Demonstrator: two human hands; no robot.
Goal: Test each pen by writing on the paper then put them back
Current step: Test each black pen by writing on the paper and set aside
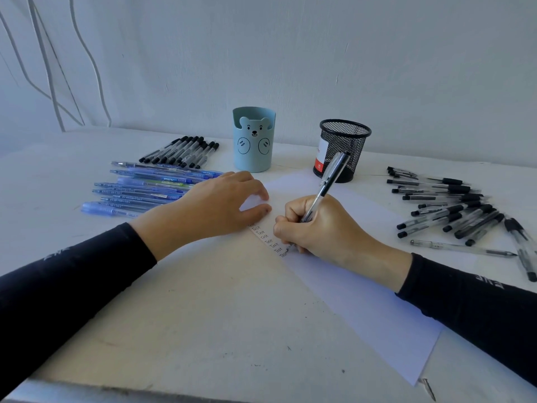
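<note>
Head view: right hand [325, 228] grips pen [334, 175], tip down-left; left hand [215, 210] presses paper [363, 301].

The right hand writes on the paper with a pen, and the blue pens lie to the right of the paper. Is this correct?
Not quite. In the head view the blue pens lie to the left of the paper; the right hand does write with a pen.

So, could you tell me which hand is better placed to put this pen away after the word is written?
Probably the right hand: it grips the pen, and loose black pens lie on its side. The left hand rests on the paper.
</note>
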